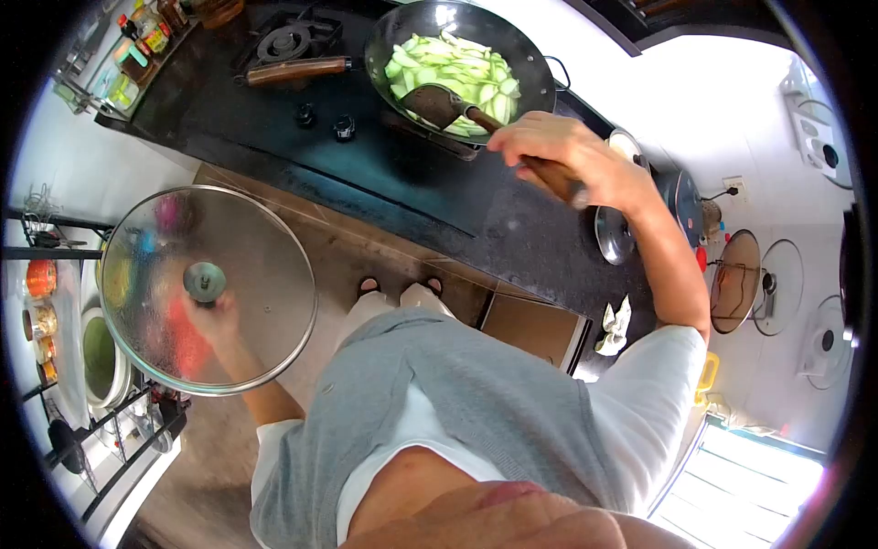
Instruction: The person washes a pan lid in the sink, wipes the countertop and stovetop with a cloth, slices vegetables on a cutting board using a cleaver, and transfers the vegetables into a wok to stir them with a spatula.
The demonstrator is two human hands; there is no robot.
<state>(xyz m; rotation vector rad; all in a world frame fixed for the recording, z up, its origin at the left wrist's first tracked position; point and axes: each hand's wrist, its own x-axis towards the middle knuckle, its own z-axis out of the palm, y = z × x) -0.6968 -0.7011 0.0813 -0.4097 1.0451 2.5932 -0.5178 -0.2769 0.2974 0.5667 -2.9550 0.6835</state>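
My right hand [572,156] is closed around the wooden handle of a spatula [437,105]. The spatula's blade rests at the near side of the sliced green vegetable [453,69] in a dark wok [535,69]. That wok stands on the stove, its wooden handle [297,70] pointing left. Away from the stove, on the left, my left hand [212,316] holds a large glass lid [265,238] by its round knob. The lid is fogged and wet, and my fingers show only dimly through the glass.
A second burner [283,43] lies left of the wok. Bottles and jars [137,46] line the upper-left shelf. On the right counter are a small lid [615,233], a dark pot [679,201] and a white cloth [615,327]. A loaded rack [69,366] stands behind the glass lid.
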